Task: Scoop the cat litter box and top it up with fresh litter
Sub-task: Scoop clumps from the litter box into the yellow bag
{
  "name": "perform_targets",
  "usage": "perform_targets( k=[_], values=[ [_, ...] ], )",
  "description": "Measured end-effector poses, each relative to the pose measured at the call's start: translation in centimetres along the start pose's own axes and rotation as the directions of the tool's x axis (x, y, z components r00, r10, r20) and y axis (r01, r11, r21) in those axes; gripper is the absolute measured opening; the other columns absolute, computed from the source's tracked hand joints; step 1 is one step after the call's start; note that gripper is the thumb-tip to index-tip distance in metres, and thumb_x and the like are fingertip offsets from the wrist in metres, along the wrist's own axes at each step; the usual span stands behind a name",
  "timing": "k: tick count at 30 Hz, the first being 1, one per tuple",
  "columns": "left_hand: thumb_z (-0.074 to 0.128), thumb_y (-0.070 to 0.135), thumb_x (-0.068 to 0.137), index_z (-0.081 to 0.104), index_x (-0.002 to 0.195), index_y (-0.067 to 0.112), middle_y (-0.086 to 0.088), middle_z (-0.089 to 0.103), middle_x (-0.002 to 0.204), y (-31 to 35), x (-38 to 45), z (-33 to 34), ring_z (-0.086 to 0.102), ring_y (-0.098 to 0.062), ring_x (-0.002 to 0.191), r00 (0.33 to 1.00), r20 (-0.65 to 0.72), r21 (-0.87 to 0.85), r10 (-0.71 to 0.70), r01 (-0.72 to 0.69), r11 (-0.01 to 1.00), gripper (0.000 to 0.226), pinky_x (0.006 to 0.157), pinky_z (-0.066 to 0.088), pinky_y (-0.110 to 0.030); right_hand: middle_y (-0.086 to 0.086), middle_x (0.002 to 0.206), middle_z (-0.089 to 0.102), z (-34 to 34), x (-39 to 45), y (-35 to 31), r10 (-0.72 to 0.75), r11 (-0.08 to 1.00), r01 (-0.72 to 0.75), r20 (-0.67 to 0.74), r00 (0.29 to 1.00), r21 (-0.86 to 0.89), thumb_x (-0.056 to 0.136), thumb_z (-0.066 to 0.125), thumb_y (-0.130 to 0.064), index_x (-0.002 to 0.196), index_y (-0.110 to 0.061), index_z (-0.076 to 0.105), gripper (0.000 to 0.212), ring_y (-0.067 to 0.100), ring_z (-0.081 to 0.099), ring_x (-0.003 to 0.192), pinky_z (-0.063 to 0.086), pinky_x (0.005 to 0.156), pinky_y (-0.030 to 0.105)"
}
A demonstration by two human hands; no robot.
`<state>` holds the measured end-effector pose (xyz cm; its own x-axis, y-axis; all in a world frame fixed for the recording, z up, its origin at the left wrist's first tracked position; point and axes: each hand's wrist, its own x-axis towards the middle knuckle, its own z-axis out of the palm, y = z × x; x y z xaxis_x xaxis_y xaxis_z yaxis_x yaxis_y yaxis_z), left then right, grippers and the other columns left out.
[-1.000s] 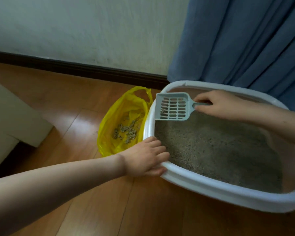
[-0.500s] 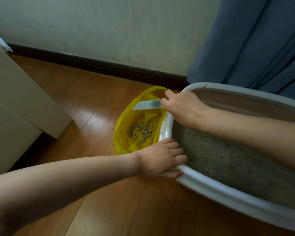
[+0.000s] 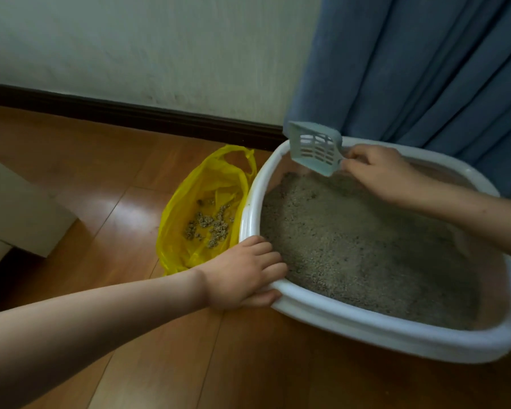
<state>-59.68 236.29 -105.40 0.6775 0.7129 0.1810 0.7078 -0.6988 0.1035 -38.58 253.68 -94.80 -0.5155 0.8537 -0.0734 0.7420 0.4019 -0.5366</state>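
Over the far left corner of the litter box [image 3: 396, 340], my right hand [image 3: 381, 172] pinches the handle of the slotted scoop [image 3: 314, 149], blade tilted up and apparently empty, its long axis running from my fingers out toward the yellow bag [image 3: 207, 208] just beside the box's left wall. Litter [image 3: 366, 246] lies directly below and nearer me, so I judge the next pass means tipping the blade down and drawing it back. My left hand [image 3: 245, 273] is curled over the near-left rim, gripping it; it is closer to the bag, but busy steadying.
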Motion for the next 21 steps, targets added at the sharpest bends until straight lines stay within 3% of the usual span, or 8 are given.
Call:
perform_targets(
  k=[4, 6, 11, 15, 18, 21],
  values=[
    [0.051, 0.042, 0.096, 0.054, 0.098, 0.016, -0.003, 0.055, 0.09, 0.0, 0.1, 0.0, 0.049, -0.023, 0.085, 1.0, -0.008, 0.014, 0.014, -0.014, 1.0, 0.026, 0.091, 0.035, -0.034, 0.005, 0.071, 0.063, -0.1, -1.9, 3.5, -0.061, 0.898, 0.086, 0.071, 0.996, -0.431, 0.1, 0.041, -0.034, 0.097, -0.02, 0.066, 0.029, 0.018, 0.055, 0.06, 0.044, 0.054, 0.03],
    [0.05, 0.042, 0.096, 0.053, 0.095, 0.017, -0.002, 0.054, 0.089, 0.0, 0.2, 0.0, 0.049, -0.023, 0.083, 1.0, -0.001, 0.023, 0.016, -0.016, 1.0, 0.025, 0.09, 0.035, -0.034, -0.003, 0.068, 0.062, 0.3, -2.4, 4.5, -0.079, 0.842, 0.127, 0.112, 0.991, -0.524, 0.097, 0.044, -0.036, 0.107, -0.025, 0.068, 0.029, 0.014, 0.057, 0.058, 0.052, 0.056, 0.032],
    [0.049, 0.043, 0.096, 0.055, 0.093, 0.016, -0.002, 0.054, 0.087, 0.2, 0.4, -0.2, 0.05, -0.024, 0.082, 1.0, 0.023, 0.044, 0.005, -0.006, 0.999, 0.027, 0.09, 0.034, -0.033, -0.01, 0.074, 0.064, 3.6, -2.3, 5.2, -0.149, 0.853, 0.251, 0.247, 0.957, -0.457, 0.095, 0.05, -0.03, 0.122, -0.031, 0.062, 0.03, 0.006, 0.061, 0.057, 0.054, 0.055, 0.025],
    [0.049, 0.043, 0.096, 0.056, 0.092, 0.016, -0.001, 0.055, 0.087, 0.5, 0.4, -0.5, 0.05, -0.023, 0.082, 1.0, 0.021, 0.05, 0.002, -0.003, 0.999, 0.028, 0.09, 0.035, -0.033, -0.011, 0.081, 0.065, 3.6, -0.8, 5.9, -0.019, 0.904, 0.111, 0.22, 0.975, -0.413, 0.094, 0.054, -0.028, 0.122, -0.027, 0.064, 0.03, 0.005, 0.058, 0.053, 0.047, 0.044, 0.019],
    [0.048, 0.044, 0.096, 0.054, 0.092, 0.017, 0.0, 0.055, 0.087, 0.5, 0.4, -0.6, 0.05, -0.022, 0.082, 0.999, 0.032, 0.05, 0.004, -0.006, 0.999, 0.027, 0.091, 0.034, -0.032, -0.012, 0.087, 0.066, 2.2, -0.3, 6.1, 0.016, 0.953, 0.022, 0.124, 0.992, -0.303, 0.094, 0.055, -0.026, 0.125, -0.027, 0.061, 0.031, 0.006, 0.057, 0.05, 0.046, 0.044, 0.02],
    [0.047, 0.045, 0.096, 0.054, 0.093, 0.019, 0.0, 0.055, 0.088, 0.4, 0.5, -0.7, 0.05, -0.021, 0.083, 0.999, 0.038, 0.053, -0.002, 0.0, 0.999, 0.027, 0.091, 0.034, -0.032, -0.009, 0.095, 0.068, 3.1, -0.3, 6.1, 0.033, 0.969, -0.002, 0.123, 0.992, -0.246, 0.094, 0.056, -0.024, 0.123, -0.025, 0.063, 0.03, 0.009, 0.058, 0.053, 0.047, 0.045, 0.02]
  ],
)
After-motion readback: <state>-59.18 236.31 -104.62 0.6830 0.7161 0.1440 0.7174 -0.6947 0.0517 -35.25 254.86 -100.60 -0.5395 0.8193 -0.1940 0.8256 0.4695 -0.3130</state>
